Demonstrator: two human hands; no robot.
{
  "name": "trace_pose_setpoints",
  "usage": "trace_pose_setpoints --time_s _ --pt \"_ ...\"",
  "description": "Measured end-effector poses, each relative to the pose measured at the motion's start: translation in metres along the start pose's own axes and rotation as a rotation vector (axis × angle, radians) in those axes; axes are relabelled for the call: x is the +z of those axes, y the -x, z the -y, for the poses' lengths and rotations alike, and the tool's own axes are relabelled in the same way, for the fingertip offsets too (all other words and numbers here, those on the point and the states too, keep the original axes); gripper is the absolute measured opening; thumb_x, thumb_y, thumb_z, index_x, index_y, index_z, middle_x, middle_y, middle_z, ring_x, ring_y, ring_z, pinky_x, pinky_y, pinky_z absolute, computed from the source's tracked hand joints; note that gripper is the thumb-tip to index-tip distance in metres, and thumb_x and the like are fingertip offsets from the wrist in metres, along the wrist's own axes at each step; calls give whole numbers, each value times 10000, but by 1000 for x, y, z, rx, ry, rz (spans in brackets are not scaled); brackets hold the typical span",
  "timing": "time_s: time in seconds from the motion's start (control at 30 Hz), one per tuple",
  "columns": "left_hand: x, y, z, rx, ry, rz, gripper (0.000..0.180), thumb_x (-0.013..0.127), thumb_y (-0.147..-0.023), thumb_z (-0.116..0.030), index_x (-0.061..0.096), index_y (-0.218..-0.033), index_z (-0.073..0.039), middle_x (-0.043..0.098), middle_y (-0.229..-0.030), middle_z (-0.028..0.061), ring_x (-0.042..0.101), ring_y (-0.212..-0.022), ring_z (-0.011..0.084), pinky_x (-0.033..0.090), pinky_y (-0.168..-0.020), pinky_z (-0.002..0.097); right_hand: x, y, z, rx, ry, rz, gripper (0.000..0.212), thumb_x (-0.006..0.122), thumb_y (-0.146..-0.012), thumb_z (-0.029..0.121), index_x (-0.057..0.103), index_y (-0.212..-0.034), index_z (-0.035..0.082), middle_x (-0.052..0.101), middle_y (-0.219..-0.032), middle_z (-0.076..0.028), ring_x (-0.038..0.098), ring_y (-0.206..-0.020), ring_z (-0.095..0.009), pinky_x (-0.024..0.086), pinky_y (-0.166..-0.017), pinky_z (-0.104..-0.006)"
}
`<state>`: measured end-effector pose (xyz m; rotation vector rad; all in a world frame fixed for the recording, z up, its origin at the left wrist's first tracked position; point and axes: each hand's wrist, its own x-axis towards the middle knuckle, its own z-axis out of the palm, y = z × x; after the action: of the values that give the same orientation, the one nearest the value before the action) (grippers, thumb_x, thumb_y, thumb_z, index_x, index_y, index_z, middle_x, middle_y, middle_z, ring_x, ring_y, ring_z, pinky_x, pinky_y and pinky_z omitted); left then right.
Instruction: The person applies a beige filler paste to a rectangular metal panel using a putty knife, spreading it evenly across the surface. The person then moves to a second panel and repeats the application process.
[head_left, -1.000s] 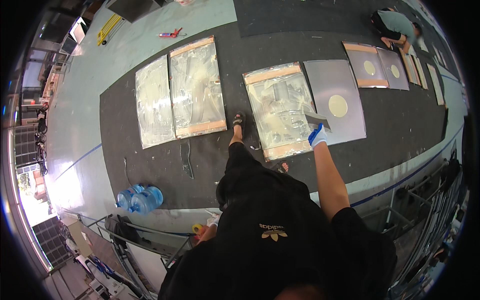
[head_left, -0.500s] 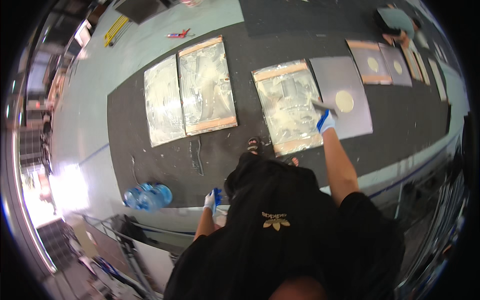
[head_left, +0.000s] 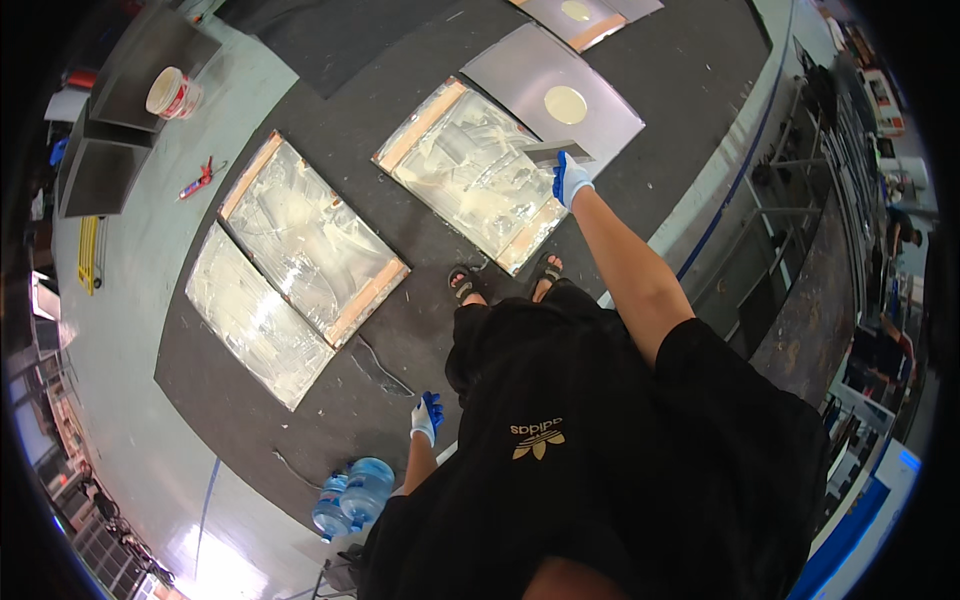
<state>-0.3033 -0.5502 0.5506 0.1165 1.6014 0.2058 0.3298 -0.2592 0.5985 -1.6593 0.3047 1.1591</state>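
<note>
My right hand (head_left: pixel 571 183), in a white glove with blue palm side, is closed around a wide flat metal spreader (head_left: pixel 558 151). The blade is over the right edge of a rectangular panel (head_left: pixel 470 165) smeared with cream paste, with wooden strips at both ends. Beside that panel lies a bare grey panel (head_left: pixel 520 70) with a round cream patch (head_left: pixel 565 105) on it. My left hand (head_left: pixel 427 417), gloved alike, hangs low at my side with loosely curled fingers; nothing shows in it. A thin dark strip (head_left: pixel 380 370) lies on the floor mat near it.
Two more paste-covered panels (head_left: pixel 310 240) lie to the left on the dark mat (head_left: pixel 190 370). Large blue water bottles (head_left: pixel 366 487) stand near my left arm. A red caulking gun (head_left: pixel 203 180), a white bucket (head_left: pixel 174 94) and a yellow folded frame (head_left: pixel 90 255) are farther left. Metal racks (head_left: pixel 780 210) are at right.
The view has turned, so the panels appear rotated and shifted left. My right hand still grips the spreader at the coated panel's edge. The person at the far right is out of view.
</note>
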Motion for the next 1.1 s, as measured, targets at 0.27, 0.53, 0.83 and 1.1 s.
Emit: trace_pose_setpoints --time_s 0.27,0.53,0.83,1.1 --pt "41 -5 -130 285 -40 -92 504 610 -995 -542 771 -1096 -75 546 -718 3 529 -606 122 465 -578 298 -20 14 27 -82 1 1 530 673 -947 577 544 -678 139 388 -507 -25 376 -398 -187 316 -409 -350" --pt "138 26 -153 286 -145 -90 519 637 -981 -539 751 -1084 -43 507 -707 -15 519 -632 126 480 -627 315 -46 -46 60 28 -14 76 529 656 -960 581 556 -678 145 386 -490 -26 381 -390 -198 312 -407 -365" --pt "275 98 54 267 217 -243 487 604 -1040 -473 724 -1143 -13 681 -848 40 620 -706 132 509 -647 290 -79 -132 113 56 129 298 480 662 -967 556 573 -735 144 416 -529 -9 402 -402 -173 332 -404 -335" --pt "432 141 264 118 284 -412 470 599 -1044 -479 711 -1169 -40 703 -894 49 650 -747 149 533 -674 309 -88 -179 131 183 286 350 376 631 -999 532 614 -961 158 568 -700 -24 471 -451 -165 368 -414 -334"
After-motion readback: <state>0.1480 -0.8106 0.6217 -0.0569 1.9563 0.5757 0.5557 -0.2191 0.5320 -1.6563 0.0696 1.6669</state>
